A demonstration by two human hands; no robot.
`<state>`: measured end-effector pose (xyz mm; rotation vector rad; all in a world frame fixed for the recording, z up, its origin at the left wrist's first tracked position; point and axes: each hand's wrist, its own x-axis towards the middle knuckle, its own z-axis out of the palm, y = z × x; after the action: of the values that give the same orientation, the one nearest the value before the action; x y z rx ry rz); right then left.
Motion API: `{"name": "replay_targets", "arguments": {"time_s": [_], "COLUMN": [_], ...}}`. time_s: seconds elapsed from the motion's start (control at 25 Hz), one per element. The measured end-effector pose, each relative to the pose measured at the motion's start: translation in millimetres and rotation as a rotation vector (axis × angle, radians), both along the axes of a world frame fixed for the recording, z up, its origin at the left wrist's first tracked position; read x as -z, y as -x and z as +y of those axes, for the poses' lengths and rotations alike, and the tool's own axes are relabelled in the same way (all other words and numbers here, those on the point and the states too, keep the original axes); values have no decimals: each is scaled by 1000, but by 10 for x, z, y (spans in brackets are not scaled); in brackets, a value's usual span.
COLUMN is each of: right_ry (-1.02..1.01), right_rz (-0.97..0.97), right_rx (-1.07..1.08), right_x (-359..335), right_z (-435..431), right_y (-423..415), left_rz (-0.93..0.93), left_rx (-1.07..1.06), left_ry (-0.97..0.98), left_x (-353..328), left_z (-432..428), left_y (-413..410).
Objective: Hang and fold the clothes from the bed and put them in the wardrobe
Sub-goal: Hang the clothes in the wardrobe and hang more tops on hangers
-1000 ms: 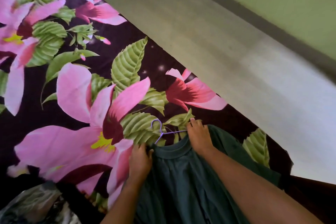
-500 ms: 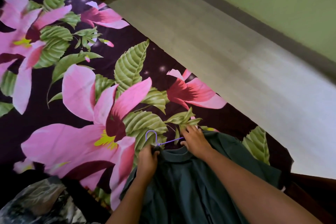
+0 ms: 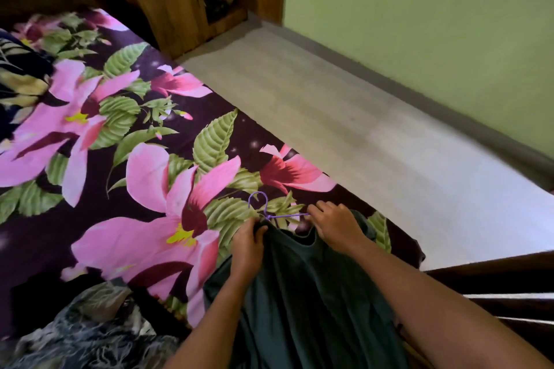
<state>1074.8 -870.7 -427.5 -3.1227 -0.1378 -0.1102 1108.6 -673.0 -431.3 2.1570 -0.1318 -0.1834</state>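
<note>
A dark green T-shirt [image 3: 314, 293] lies on the flowered bedsheet [image 3: 120, 189] near the bed's right edge. A purple hanger [image 3: 266, 210] sticks out of its neck opening, hook toward the head of the bed. My left hand [image 3: 248, 246] grips the collar at the left of the neck. My right hand [image 3: 335, 225] holds the shirt's right shoulder over the hanger's arm, fingers curled. The wooden wardrobe [image 3: 180, 0] stands at the far end with a door open.
A patterned grey and dark garment [image 3: 84, 329] lies crumpled at the near left of the bed. Another dark printed cloth [image 3: 21, 84] sits at the far left. Grey floor [image 3: 374, 135] runs along the bed beside a green wall [image 3: 419, 24].
My head has lifted, bringing the wardrobe into view. My left hand has slid up to the collar beside the hanger's hook. The right hand has stayed on the shoulder.
</note>
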Motion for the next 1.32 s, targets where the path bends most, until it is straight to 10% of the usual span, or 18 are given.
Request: {"name": "replay_targets", "arguments": {"time_s": [0.92, 1.2, 1.32], "right_ry": [-338, -721, -544], "right_rz": [-490, -610, -708], "right_rx": [70, 45, 102], "right_x": [-4970, -5630, -5743], "right_z": [-38, 74, -72], "right_y": [3281, 3769, 3885], "left_rz": [-1083, -1091, -1084], "left_rx": [213, 141, 96], "left_ry": [161, 254, 307], "left_x": [-4517, -5096, -5246], "left_z": [-208, -198, -146], "left_y": [2750, 3046, 3052]}}
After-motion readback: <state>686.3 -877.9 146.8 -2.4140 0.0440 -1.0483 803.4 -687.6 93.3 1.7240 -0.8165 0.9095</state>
